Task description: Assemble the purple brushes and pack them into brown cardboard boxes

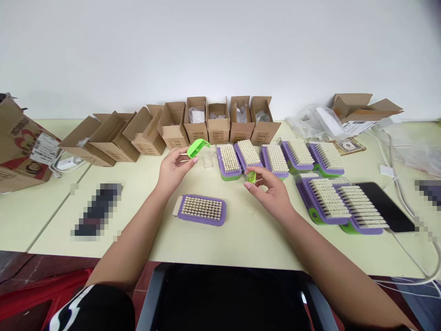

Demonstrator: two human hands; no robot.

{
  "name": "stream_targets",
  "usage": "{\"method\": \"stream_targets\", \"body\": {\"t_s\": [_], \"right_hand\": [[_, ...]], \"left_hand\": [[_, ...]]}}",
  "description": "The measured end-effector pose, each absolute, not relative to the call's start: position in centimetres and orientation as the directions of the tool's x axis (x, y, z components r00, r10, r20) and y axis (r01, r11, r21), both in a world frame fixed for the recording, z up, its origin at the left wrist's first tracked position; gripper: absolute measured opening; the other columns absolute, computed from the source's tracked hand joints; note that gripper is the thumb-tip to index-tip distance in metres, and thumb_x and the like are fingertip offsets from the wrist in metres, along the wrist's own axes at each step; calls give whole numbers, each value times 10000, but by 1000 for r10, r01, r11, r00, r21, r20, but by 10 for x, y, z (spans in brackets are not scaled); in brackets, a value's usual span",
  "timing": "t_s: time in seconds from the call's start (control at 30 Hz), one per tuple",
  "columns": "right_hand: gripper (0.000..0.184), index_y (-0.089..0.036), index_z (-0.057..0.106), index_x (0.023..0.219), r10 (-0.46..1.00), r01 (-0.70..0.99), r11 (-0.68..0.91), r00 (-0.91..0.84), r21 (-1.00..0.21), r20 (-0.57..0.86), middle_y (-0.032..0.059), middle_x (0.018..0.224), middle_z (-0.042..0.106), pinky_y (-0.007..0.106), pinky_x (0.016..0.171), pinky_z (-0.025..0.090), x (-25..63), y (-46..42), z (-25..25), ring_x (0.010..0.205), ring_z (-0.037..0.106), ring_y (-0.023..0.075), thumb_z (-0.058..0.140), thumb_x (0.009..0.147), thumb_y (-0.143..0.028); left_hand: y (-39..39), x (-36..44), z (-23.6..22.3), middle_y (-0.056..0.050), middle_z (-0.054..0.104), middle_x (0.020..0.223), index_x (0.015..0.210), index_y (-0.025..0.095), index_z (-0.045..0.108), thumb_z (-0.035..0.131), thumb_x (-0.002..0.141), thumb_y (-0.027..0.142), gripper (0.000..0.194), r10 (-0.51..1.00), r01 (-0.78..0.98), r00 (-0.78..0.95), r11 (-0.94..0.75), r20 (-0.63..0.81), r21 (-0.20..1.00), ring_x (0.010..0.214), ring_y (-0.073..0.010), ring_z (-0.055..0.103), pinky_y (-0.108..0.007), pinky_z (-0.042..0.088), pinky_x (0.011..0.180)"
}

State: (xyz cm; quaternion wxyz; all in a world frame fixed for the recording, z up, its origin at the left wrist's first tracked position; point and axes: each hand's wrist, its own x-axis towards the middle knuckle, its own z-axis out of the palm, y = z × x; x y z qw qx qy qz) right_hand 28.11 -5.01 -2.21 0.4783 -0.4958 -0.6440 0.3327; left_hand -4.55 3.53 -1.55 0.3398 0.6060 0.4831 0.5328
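My left hand [174, 171] is raised over the pale table [248, 239] and pinches a green plastic cap [197, 147] with a clear piece [207, 158] hanging from it. My right hand [270, 187] is closed on a small green part [251, 176] right by the purple brushes. A purple brush head [201, 209] with cream bristles lies flat on the table between my two forearms. A row of purple and green brushes [277, 159] stands just beyond my hands.
Several open cardboard boxes [196, 122] line the back of the table, more lie tipped at the left [99, 138]. Two more brushes [341, 206] and a black phone [386, 207] lie at the right. White cables [399, 184] and plastic bags [313, 120] lie far right.
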Motion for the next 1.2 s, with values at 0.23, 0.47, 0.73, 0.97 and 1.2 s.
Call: {"method": "stream_targets", "body": {"t_s": [0.23, 0.47, 0.73, 0.97, 1.2], "right_hand": [[411, -318, 754, 1328, 955, 370, 293, -77, -881, 285, 72, 1323, 782, 407, 837, 646, 280, -50, -25, 957, 727, 224, 818, 958, -485], [440, -316, 740, 1356, 946, 431, 322, -117, -843, 302, 75, 1310, 780, 424, 844, 641, 279, -50, -32, 970, 722, 235, 813, 967, -509], [438, -316, 745, 1347, 953, 469, 299, -106, -831, 283, 83, 1292, 786, 427, 823, 649, 278, -48, -33, 985, 742, 252, 793, 976, -545], [454, -326, 749, 1358, 957, 457, 289, -109, -841, 269, 77, 1250, 783, 430, 827, 645, 278, -49, -33, 985, 729, 253, 806, 966, -547], [449, -329, 750, 1349, 959, 458, 282, -107, -843, 262, 79, 1249, 788, 446, 830, 646, 278, -49, -32, 981, 733, 260, 810, 961, -545]], "left_hand": [[29, -42, -17, -68, 768, 1111, 1120, 198, 818, 980, 789, 505, 481, 953, 128, 82, -300, 291, 945, 910, -186, 740, -377, 677, 888], [22, -35, -12, -68, 768, 1103, 1110, 208, 828, 981, 785, 512, 471, 949, 167, 128, -308, 289, 937, 895, -199, 768, -399, 691, 908], [18, -31, -11, -66, 758, 1116, 1131, 213, 823, 972, 804, 528, 478, 924, 203, 166, -375, 345, 905, 908, -199, 777, -423, 697, 953], [20, -33, -15, -58, 742, 1109, 1134, 214, 828, 949, 844, 489, 418, 918, 211, 165, -390, 360, 896, 907, -180, 754, -410, 693, 952], [22, -35, -17, -67, 746, 1121, 1149, 222, 826, 949, 837, 507, 440, 919, 233, 156, -391, 363, 890, 928, -199, 756, -433, 696, 971]]}}
